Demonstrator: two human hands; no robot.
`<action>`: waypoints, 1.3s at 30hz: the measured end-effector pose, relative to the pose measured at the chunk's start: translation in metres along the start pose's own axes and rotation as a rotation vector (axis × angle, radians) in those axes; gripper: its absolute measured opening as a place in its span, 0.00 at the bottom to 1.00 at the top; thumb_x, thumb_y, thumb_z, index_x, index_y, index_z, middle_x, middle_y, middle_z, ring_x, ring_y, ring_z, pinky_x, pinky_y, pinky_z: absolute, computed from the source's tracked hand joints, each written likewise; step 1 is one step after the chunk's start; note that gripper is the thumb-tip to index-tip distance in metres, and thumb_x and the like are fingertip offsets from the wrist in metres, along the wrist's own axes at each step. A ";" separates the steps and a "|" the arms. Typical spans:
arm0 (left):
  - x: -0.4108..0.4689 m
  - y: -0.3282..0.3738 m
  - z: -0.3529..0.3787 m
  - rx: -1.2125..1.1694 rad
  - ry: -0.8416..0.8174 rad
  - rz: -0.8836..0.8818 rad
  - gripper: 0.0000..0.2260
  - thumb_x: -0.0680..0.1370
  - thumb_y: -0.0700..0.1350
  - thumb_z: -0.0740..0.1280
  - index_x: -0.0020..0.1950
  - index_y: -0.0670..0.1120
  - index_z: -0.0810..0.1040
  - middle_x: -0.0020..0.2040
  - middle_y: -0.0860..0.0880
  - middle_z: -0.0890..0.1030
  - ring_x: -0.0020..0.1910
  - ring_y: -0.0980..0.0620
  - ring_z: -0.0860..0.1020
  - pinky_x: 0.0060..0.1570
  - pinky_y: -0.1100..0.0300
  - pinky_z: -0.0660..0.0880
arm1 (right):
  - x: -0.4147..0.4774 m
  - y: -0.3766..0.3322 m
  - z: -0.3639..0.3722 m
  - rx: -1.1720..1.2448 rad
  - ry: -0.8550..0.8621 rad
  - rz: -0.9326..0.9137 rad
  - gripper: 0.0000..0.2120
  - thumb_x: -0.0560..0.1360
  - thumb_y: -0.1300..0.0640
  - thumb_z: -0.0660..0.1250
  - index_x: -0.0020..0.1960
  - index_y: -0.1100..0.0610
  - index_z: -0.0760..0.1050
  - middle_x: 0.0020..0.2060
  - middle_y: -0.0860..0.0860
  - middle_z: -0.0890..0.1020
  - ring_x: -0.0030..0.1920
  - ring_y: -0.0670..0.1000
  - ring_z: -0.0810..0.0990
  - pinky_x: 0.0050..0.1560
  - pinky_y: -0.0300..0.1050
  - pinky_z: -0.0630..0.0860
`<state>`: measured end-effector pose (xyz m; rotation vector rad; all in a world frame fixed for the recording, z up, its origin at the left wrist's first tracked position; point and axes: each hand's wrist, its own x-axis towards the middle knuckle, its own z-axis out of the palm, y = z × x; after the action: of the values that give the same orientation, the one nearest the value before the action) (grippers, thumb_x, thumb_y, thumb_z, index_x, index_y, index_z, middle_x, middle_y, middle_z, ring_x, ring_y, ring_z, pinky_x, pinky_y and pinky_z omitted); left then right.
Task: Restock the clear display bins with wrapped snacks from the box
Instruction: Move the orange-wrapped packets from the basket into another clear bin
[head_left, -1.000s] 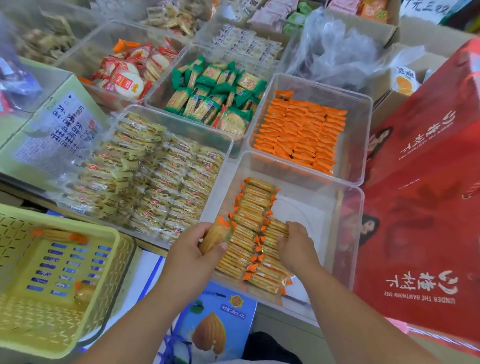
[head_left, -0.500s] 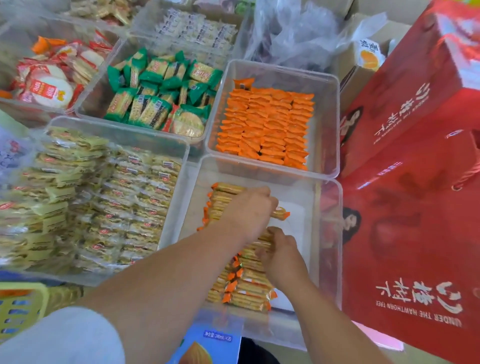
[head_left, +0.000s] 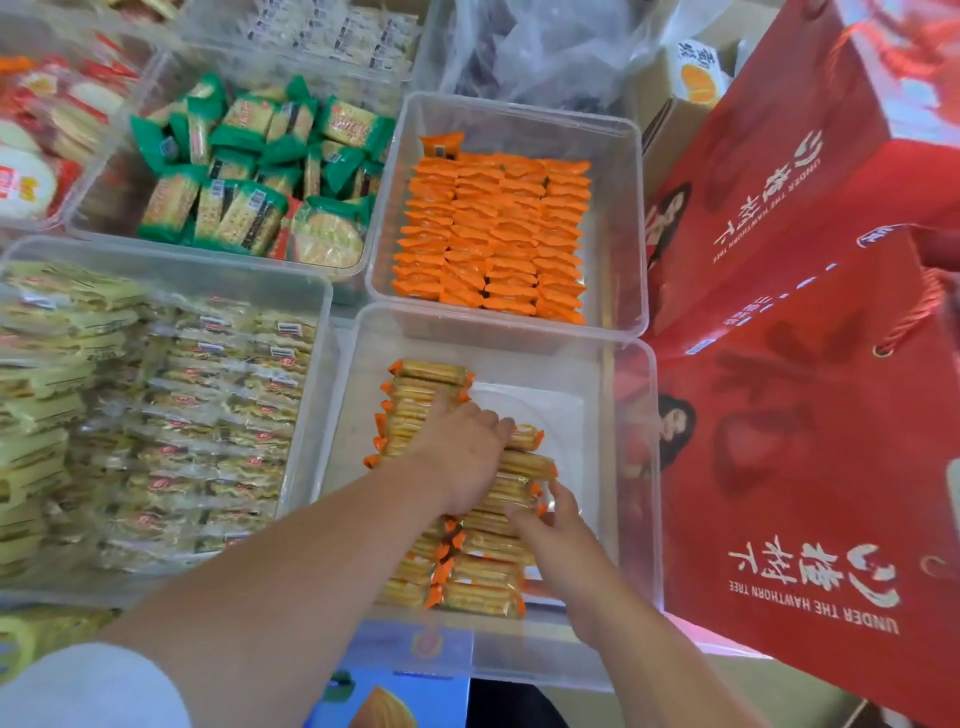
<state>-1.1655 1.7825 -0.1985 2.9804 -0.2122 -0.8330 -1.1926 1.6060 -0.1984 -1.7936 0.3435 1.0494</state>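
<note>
Clear bins sit side by side all over this shop counter. The near bin (head_left: 623, 395) is at 6 o'clock in the view, and it is only part full. Inside it the cracker packs (head_left: 483, 577) with orange ends lie in two rows, close to the 9 o'clock wall. The floor of the bin on the 3 o'clock side is bare.

The left hand (head_left: 457, 457) lies palm down on top of the rows. Its fingers bend down over the packs at the far end, so I cannot tell if it grips one or just presses. The right hand (head_left: 556, 530) is at 5 o'clock from it. Its fingers (head_left: 519, 514) are nearly straight and touch the ends of the packs, holding nothing.

At 12 o'clock from the near bin is a bin of orange packs (head_left: 493, 234). Green packs (head_left: 249, 208) are at 11 o'clock, pale yellow packs (head_left: 182, 415) at 9 o'clock, and big red boxes (head_left: 805, 467) at 3 o'clock.

What could go wrong? Nothing props the rows on the bare side, so I think they could slide or tip over when the hands lift off (wrappers are slippery). Pressing too hard could also crack the snacks inside.
</note>
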 end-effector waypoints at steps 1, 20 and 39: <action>-0.003 0.002 0.001 0.025 -0.008 -0.002 0.34 0.80 0.46 0.64 0.83 0.46 0.52 0.78 0.45 0.66 0.79 0.40 0.59 0.77 0.32 0.50 | -0.002 0.000 0.000 0.000 -0.039 -0.012 0.17 0.78 0.51 0.68 0.56 0.29 0.70 0.45 0.35 0.84 0.43 0.37 0.84 0.32 0.33 0.78; -0.331 -0.016 0.062 -0.512 0.924 -0.713 0.14 0.77 0.51 0.62 0.54 0.44 0.82 0.51 0.46 0.81 0.52 0.47 0.75 0.53 0.55 0.69 | -0.107 -0.033 0.129 -0.715 -0.128 -0.923 0.15 0.77 0.51 0.71 0.63 0.45 0.77 0.58 0.45 0.71 0.58 0.47 0.73 0.59 0.42 0.68; -0.391 -0.227 0.176 -0.270 -0.074 -0.726 0.24 0.77 0.44 0.69 0.73 0.45 0.70 0.67 0.43 0.70 0.65 0.42 0.73 0.63 0.46 0.75 | -0.164 0.021 0.285 -0.585 -0.365 -0.558 0.21 0.82 0.51 0.65 0.68 0.29 0.68 0.65 0.44 0.74 0.40 0.44 0.82 0.46 0.41 0.82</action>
<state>-1.5602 2.0629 -0.1653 2.7481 0.9493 -0.9124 -1.4446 1.8040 -0.1219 -1.9668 -0.7195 1.0939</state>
